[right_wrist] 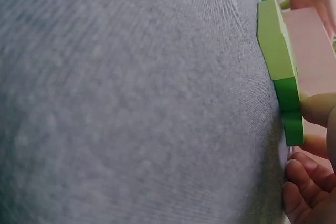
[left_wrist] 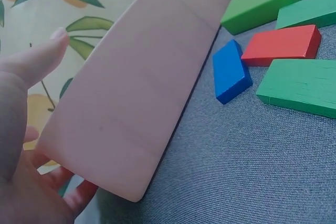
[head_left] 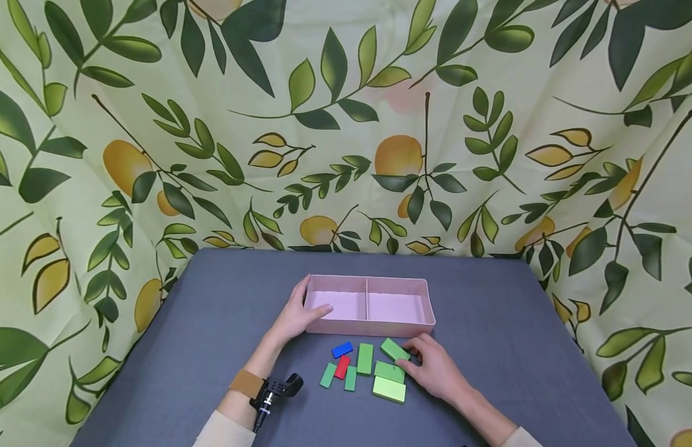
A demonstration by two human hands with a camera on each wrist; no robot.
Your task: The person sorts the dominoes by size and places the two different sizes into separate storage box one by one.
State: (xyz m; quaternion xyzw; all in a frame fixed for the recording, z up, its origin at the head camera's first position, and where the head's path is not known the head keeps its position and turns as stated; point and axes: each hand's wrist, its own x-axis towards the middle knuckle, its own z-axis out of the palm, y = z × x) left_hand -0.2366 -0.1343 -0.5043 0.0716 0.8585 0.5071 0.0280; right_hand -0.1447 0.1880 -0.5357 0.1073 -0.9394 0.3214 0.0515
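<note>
My left hand [head_left: 300,313] rests at the left end of a pink two-compartment box [head_left: 398,328], thumb stretched over the rim and fingers along the outside of the end wall. With thumb and forefinger my right hand [head_left: 435,366] pinches the near right corner of a green block [head_left: 394,349] in front of the box. Just nearer lie another green block [head_left: 389,372] and a light green block [head_left: 389,389], edge to edge. In the right wrist view the thumb [right_wrist: 317,108] is right at the green blocks, with the other fingers curled beside them.
Left of these blocks lie an upright-pointing green block [head_left: 365,359], a blue block [head_left: 342,350], a red block [head_left: 342,367] and two smaller green blocks. A divider [head_left: 367,299] splits the box. Leaf-patterned cloth [head_left: 346,155] hangs behind the grey table [head_left: 468,292].
</note>
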